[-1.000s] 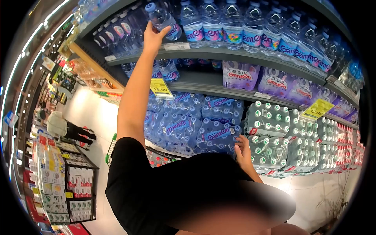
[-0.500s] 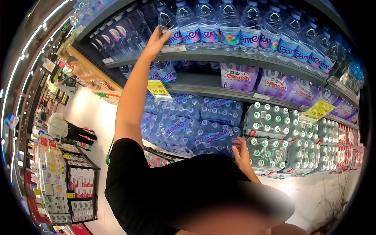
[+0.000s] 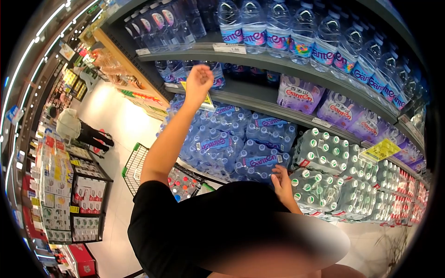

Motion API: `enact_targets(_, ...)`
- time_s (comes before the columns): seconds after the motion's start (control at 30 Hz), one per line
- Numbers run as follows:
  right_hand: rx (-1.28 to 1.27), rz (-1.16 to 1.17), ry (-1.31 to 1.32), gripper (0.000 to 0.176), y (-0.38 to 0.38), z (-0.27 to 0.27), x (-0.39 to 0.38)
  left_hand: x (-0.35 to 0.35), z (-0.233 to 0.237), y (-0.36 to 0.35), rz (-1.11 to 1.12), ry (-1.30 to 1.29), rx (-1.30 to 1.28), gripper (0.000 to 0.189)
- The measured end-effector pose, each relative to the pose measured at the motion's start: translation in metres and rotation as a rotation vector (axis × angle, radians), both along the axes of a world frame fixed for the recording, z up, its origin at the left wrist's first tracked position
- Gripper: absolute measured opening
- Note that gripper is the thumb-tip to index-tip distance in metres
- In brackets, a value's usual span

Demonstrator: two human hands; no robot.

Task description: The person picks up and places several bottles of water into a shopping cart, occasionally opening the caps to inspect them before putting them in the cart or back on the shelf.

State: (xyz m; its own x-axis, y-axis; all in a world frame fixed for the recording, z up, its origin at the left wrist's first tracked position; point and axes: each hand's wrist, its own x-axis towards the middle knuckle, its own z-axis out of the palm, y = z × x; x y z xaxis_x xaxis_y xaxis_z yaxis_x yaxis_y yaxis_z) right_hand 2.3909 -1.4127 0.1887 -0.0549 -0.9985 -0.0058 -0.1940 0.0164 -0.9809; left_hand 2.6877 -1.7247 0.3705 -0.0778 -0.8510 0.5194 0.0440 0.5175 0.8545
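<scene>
My left hand [image 3: 200, 81] is raised in front of the shelves, its fingers curled in with nothing showing in them. Behind it are bottles [image 3: 175, 73] on the middle shelf and part of a yellow price tag. Just above, a row of clear Ganten water bottles [image 3: 254, 34] stands upright on the upper shelf [image 3: 191, 52]. My right hand [image 3: 282, 183] hangs low with fingers loosely apart, close to a shrink-wrapped blue Ganten bottle pack [image 3: 260, 160]. To its right are packs of bottles with green-and-white caps [image 3: 315, 187].
A shopping cart [image 3: 134, 169] holding bottles with red caps [image 3: 181, 183] stands at my left. Purple Ganten packs [image 3: 300, 95] sit on the middle shelf. Further left are a box display [image 3: 88, 194] and a person [image 3: 81, 129] in the aisle.
My left hand has let go of the leftmost Ganten bottle on the upper shelf and come down, fingers curling. The view has shifted, showing more of the cart. My right hand stays low.
</scene>
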Motion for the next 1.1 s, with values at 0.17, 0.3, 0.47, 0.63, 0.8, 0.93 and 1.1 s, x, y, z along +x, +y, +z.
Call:
enact_targets(0.17, -0.017, 0.155, 0.048, 0.044, -0.024, -0.001, 0.036, 0.096, -0.047, 0.058, 0.159, -0.025, 0.142, 0.046)
enact_targets(0.3, 0.060, 0.402, 0.015, 0.044, -0.046, 0.007, 0.080, 0.200, -0.086, 0.142, 0.451, -0.149, 0.201, 0.048)
enact_targets(0.47, 0.023, 0.723, 0.066, 0.042, -0.069, -0.009, 0.149, 0.318, -0.154, 0.292, 0.917, -0.214, 0.460, 0.031)
enact_targets(0.63, -0.017, 1.131, 0.183, 0.037, -0.076, 0.009, 0.219, 0.351, -0.204, 0.458, 1.096, -0.035, 0.958, 0.039)
enact_targets(0.8, -0.123, 1.428, 0.380, 0.038, -0.079, -0.006, 0.268, 0.294, -0.305, 0.577, 1.196, -0.628, 1.266, 0.045)
enact_targets(0.93, -0.404, 1.566, 0.476, 0.049, -0.077, -0.035, 0.303, 0.242, -0.326, 0.587, 1.348, -1.156, 1.004, 0.038)
enact_targets(1.1, -0.618, 1.632, 0.787, 0.080, -0.065, -0.081, 0.338, 0.240, -0.312, 0.568, 1.359, -1.116, 1.219, 0.047)
